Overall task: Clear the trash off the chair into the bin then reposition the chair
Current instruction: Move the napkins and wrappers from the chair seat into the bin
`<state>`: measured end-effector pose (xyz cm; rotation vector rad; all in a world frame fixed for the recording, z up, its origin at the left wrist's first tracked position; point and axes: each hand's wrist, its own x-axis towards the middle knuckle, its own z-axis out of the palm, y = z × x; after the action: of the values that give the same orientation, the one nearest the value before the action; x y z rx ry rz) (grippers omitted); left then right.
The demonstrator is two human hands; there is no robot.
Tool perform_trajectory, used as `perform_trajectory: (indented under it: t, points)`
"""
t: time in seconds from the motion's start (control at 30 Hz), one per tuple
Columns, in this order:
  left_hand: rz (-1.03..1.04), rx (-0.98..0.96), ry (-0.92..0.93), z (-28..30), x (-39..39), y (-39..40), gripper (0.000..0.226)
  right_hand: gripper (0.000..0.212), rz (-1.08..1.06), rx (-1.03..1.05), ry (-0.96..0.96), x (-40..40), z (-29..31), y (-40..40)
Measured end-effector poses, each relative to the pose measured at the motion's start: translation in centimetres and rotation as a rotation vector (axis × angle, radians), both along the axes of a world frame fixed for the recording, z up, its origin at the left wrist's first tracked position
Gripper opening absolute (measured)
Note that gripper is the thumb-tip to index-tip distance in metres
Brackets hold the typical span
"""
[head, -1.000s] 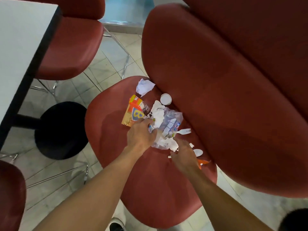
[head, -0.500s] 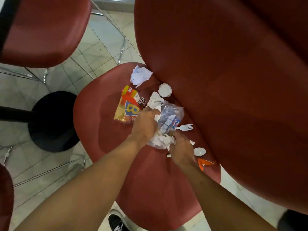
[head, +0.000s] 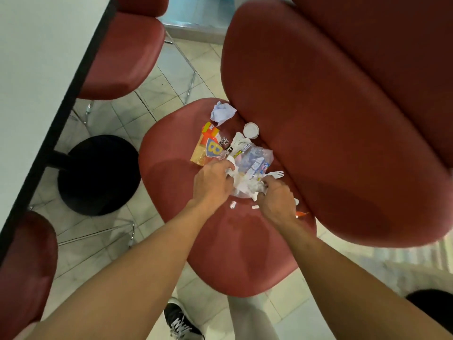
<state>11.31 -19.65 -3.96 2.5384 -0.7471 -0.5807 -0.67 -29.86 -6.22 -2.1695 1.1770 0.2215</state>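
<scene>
You have a white table (head: pixel 36 69) with a black round base (head: pixel 98 175), and a black sneaker (head: pixel 180 320) on tiled floor (head: pixel 169 77).

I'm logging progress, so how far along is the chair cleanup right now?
Nothing looks binned yet; no bin is in view. Left hand and right hand grip the clear plastic bag. Crumpled paper, snack packet, small cup and fork remain on the chair seat, which isn't repositioned.

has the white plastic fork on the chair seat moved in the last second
No. The white plastic fork lies in the same spot on the chair seat, beside the clear bag near the backrest; only the head camera shifted.
</scene>
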Motion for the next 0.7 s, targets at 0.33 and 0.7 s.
perform_trajectory:
  t: [0.33, 0.7]
  points:
    - [0.206, -0.051, -0.038, 5.5, -4.9, 14.1, 0.023, 0.034, 0.152, -0.018, -0.042, -1.7, 6.7, 11.5]
    - [0.503, -0.010, 0.003, 6.6, -9.1, 32.8, 0.017, 0.023, 0.365, 0.022, -0.084, -2.7, 9.6, 27.7]
